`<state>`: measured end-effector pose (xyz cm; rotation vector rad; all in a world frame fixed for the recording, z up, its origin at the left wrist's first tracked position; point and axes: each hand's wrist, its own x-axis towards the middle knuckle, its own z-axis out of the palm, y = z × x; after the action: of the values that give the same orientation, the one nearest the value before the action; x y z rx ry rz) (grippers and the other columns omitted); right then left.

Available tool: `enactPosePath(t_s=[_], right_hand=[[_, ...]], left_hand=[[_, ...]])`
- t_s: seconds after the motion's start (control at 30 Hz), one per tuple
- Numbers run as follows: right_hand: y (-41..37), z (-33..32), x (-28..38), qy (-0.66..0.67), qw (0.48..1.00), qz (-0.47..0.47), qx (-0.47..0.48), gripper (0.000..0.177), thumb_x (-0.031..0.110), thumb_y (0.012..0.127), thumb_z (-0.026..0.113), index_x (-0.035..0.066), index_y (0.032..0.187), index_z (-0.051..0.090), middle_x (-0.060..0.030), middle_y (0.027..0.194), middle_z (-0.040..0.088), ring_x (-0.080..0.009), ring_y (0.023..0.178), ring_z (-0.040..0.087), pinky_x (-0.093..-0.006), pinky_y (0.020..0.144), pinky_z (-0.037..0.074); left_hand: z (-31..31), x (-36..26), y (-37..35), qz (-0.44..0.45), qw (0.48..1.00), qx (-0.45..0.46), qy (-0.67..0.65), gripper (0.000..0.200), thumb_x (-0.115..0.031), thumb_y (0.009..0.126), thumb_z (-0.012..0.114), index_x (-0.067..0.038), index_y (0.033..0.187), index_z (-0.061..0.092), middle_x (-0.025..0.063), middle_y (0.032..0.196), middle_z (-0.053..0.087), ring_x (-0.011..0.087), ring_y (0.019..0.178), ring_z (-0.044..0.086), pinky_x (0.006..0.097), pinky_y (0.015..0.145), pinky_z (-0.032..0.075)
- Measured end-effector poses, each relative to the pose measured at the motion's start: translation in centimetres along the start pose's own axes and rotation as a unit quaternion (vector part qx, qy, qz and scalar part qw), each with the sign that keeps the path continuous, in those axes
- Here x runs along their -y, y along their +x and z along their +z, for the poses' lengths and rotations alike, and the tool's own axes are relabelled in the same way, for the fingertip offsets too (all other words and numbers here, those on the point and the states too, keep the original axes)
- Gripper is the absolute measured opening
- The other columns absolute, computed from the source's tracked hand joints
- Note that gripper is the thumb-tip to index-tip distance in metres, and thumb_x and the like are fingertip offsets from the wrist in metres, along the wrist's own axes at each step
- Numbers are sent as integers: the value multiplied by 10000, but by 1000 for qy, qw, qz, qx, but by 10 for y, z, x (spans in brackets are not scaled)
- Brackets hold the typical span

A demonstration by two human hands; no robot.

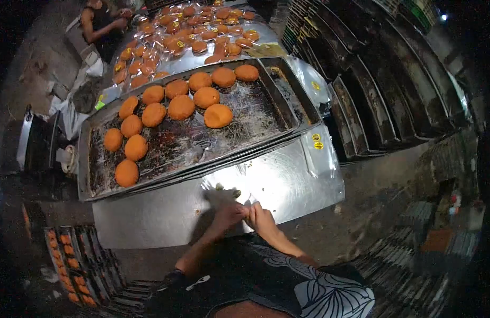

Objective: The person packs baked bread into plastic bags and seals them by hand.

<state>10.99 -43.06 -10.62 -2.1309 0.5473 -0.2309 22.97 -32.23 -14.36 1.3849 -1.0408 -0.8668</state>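
Observation:
My left hand [231, 215] and my right hand [261, 219] meet at the front edge of the metal table [287, 183]. Fingers of both are pinched together on what looks like a clear plastic bag [250, 201], partly lost in the glare. Two small dark-yellow spots, perhaps stickers, show just beyond my left hand. Past them lies a dark baking tray [245, 114], stacked on others, with several round orange-brown buns [181, 107] along its far and left sides. No bun is in either hand.
Clear plastic with yellow stickers [318, 144] lies at the table's right. Many wrapped buns [200, 46] cover the far end, where another person [99, 24] stands at left. Empty-looking dark trays [361, 100] stand on edge at right. Racked buns [70, 259] are at lower left.

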Motion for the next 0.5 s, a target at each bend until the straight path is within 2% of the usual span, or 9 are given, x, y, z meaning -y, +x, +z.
enactPosePath(t_s=[0.03, 0.17, 0.2, 0.23, 0.27, 0.33, 0.4, 0.47, 0.5], right_hand=[[4, -1, 9, -4, 1000, -9, -5, 137, 132, 854, 429, -3, 868, 413, -192, 529, 479, -346, 443, 489, -385, 418, 388], [44, -31, 57, 300, 894, 256, 214, 382, 140, 846, 443, 24, 1208, 403, -46, 659, 578, -98, 524, 535, -300, 473, 443], [64, -3, 10, 262, 948, -69, 164, 370, 193, 852, 472, 10, 1172, 433, -50, 778, 572, -72, 643, 522, -256, 593, 455], [72, -37, 96, 519, 826, 211, 64, 425, 255, 866, 462, -14, 1189, 398, -76, 952, 539, -77, 813, 500, -227, 708, 437], [98, -31, 76, 540, 811, 224, 25, 485, 282, 866, 452, -32, 1219, 342, -176, 1174, 446, -225, 1039, 475, -337, 883, 381], [113, -18, 119, 764, 641, -16, 63, 661, 474, 851, 326, -15, 1283, 223, -186, 1306, 295, -257, 1127, 393, -344, 951, 317], [114, 20, 124, 814, 540, 5, 212, 610, 450, 870, 293, 4, 1283, 245, -150, 1277, 354, -263, 1115, 404, -345, 931, 334], [111, 55, 123, 630, 713, 70, 299, 609, 456, 845, 375, 31, 1274, 295, -152, 1241, 398, -254, 1084, 435, -357, 888, 377], [132, 36, 114, 437, 823, -6, 361, 645, 432, 777, 528, 41, 1255, 343, -150, 1204, 435, -247, 1061, 449, -362, 846, 406]], left_hand=[[3, 12, -3, -121, 990, -7, -72, 124, -146, 766, 589, -24, 749, 576, 66, 682, 583, 162, 641, 558, 285, 611, 446], [-14, -71, 23, 25, 933, -316, 169, 61, -50, 732, 597, -2, 737, 561, 97, 703, 566, 212, 644, 557, 279, 599, 443], [-13, -70, 23, 160, 933, -282, 157, 81, -30, 720, 613, 0, 774, 559, 103, 746, 565, 219, 646, 551, 278, 602, 442], [-13, -93, 23, 145, 941, -257, 163, 123, -26, 725, 609, -1, 827, 546, 104, 762, 563, 216, 660, 551, 280, 611, 442], [-14, -116, 21, 127, 949, -232, 168, 169, -23, 730, 606, -2, 881, 532, 105, 777, 562, 214, 674, 550, 283, 620, 443], [-23, -81, 26, 88, 913, -393, 70, 400, -81, 794, 556, -42, 1154, 386, 65, 819, 559, 169, 751, 547, 280, 663, 449], [-62, -33, 26, 142, 877, -459, 24, 400, -177, 829, 521, -52, 1175, 364, 57, 876, 528, 144, 787, 526, 278, 666, 452], [-107, -89, -7, 2, 798, -336, -501, 438, -252, 850, 479, -38, 1203, 331, 49, 896, 500, 134, 822, 501, 322, 782, 430], [-122, -78, -13, 48, 775, -411, -478, 483, -252, 846, 482, -34, 1232, 290, 42, 880, 500, 134, 826, 497, 351, 833, 404]])
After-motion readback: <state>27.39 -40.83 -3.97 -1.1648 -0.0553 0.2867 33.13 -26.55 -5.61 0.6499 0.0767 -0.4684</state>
